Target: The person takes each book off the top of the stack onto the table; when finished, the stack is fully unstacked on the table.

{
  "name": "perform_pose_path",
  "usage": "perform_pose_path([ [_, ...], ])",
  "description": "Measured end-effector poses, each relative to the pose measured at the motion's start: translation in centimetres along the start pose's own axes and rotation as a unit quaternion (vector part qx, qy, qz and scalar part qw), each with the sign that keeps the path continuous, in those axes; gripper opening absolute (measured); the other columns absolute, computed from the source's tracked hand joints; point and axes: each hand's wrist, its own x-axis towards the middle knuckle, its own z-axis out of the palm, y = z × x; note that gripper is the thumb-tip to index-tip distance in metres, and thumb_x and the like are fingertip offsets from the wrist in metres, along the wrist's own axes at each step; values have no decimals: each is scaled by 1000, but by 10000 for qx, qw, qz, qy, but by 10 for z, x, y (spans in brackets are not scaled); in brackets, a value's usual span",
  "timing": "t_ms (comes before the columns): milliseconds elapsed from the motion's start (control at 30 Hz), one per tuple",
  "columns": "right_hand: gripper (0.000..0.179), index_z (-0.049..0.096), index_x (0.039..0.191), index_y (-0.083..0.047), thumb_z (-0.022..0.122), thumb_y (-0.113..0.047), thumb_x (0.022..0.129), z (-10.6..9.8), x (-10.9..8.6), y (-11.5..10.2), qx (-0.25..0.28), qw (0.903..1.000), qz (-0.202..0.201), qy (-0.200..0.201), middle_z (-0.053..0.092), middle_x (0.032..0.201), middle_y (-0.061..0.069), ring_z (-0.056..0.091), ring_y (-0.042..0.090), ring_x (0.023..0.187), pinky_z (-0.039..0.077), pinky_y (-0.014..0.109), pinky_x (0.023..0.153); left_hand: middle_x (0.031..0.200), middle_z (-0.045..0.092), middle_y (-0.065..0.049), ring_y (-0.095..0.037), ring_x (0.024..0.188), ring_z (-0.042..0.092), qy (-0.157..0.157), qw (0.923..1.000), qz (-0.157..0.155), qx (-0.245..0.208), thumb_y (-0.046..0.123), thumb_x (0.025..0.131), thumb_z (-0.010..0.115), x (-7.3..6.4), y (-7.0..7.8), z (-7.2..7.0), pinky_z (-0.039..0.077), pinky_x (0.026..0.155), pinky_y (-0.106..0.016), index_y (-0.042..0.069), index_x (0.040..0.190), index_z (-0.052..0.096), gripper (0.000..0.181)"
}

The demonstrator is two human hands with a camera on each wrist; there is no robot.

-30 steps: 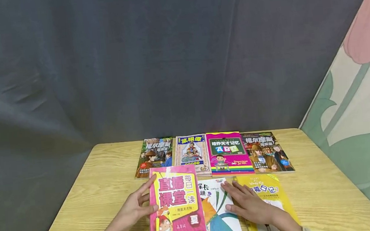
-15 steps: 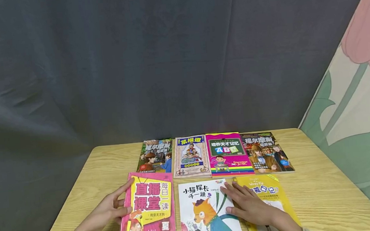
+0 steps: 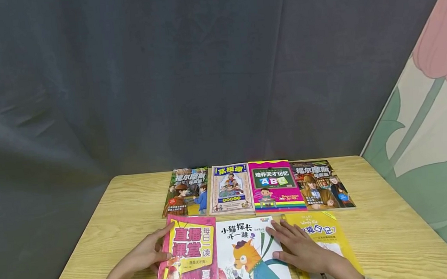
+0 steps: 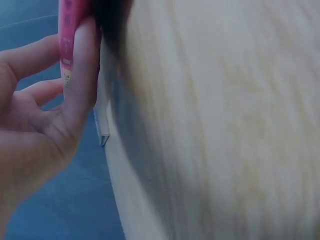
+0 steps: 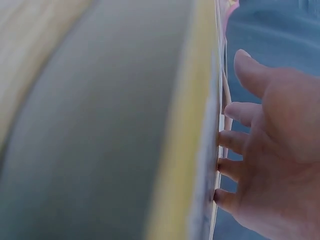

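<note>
My left hand (image 3: 147,251) pinches the left edge of a pink book (image 3: 194,264) with a yellow panel. In the left wrist view, the thumb and fingers lie on opposite faces of the pink book (image 4: 70,30), with the wooden table beyond. Right beside it lies a white book (image 3: 232,255) with an orange cat in blue on its cover. My right hand (image 3: 303,247) rests with spread fingers across the white book's right edge and a yellow book (image 3: 343,239). The right wrist view has the hand (image 5: 280,135) with its fingertips touching the covers.
Behind runs a row of books: a dark detective book (image 3: 188,192), a cream book with a blue border (image 3: 231,189), a magenta ABC book (image 3: 277,187), and another dark detective book (image 3: 321,184). A grey curtain (image 3: 202,71) hangs past the wooden table's (image 3: 122,208) far edge.
The pink book has moved left off the white book, uncovering the cat, then back slightly right and lower to sit alongside. The left hand travels with it; the right hand stays nearly still.
</note>
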Motion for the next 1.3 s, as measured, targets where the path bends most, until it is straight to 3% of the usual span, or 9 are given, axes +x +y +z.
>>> perform_pose_path([
  [200, 64, 41, 147, -10, 48, -49, 97, -2, 1, -4, -132, 9998, -145, 77, 30, 151, 22, 19, 50, 139, 16, 72, 105, 140, 26, -43, -20, 62, 60, -29, 9985, 104, 533, 9, 88, 68, 9, -3, 0, 54, 47, -37, -2, 152, 17, 82],
  [333, 65, 41, 146, -10, 51, -49, 96, -1, 2, -6, -157, 9998, -86, 97, 31, 150, 23, 18, 50, 139, 14, 73, 105, 131, 44, -30, -36, 97, 60, 91, 9888, 97, 1489, 17, 86, 72, 10, 1, -1, 53, 79, -51, -1, 150, 26, 81],
  [433, 65, 41, 146, -10, 53, -48, 95, 0, 2, -6, -153, 9998, -90, 115, 30, 150, 23, 18, 51, 139, 14, 73, 105, 129, 50, -24, -41, 115, 52, 270, 9686, -52, 2473, 26, 85, 74, 9, 8, 3, 44, 94, -57, 3, 148, 35, 78],
  [600, 66, 41, 146, -9, 55, -47, 95, 1, 1, -6, -181, 9997, -122, 119, 30, 150, 23, 18, 51, 139, 14, 74, 104, 138, 42, -33, -48, 116, 52, 408, 9300, -424, 3629, 35, 89, 67, 6, 21, 16, 46, 88, -62, 7, 147, 39, 70],
  [733, 66, 41, 146, -9, 55, -47, 94, 1, 0, -7, -215, 9996, -113, 174, 31, 150, 23, 19, 51, 138, 14, 75, 104, 139, 38, -37, -52, 116, 51, 496, 9176, -466, 3916, 37, 92, 64, 7, 24, 22, 46, 87, -63, 5, 146, 40, 68],
  [967, 66, 41, 146, -9, 55, -47, 94, 2, 0, -8, -220, 9995, -110, 191, 31, 150, 23, 19, 50, 138, 14, 74, 104, 143, 39, -29, -44, 124, 48, 567, 9404, -616, 3297, 45, 87, 67, 16, 7, 14, 45, 94, -57, -3, 149, 29, 87],
  [1133, 66, 41, 146, -10, 55, -48, 94, 5, 0, -7, -158, 9996, -139, 210, 31, 150, 23, 19, 51, 138, 14, 75, 103, 141, 44, -25, -41, 125, 48, 688, 9451, -708, 3115, 45, 84, 71, 15, 2, 10, 44, 96, -55, -2, 148, 32, 89],
  [1233, 65, 41, 146, -10, 55, -48, 95, 6, -1, -7, -86, 9996, -178, 188, 31, 150, 23, 19, 51, 138, 14, 75, 103, 108, 62, -18, -29, 93, 62, 816, 9485, -652, 2992, 42, 85, 71, 10, -1, 7, 52, 75, -41, 2, 149, 33, 84],
  [1300, 64, 42, 146, -10, 55, -47, 95, 3, -2, -7, 24, 9998, -183, 112, 30, 150, 23, 18, 51, 138, 16, 75, 103, 83, 60, -8, -17, 68, 55, 929, 9506, -576, 2904, 38, 88, 69, 4, 3, 7, 45, 58, -29, 6, 150, 34, 78],
])
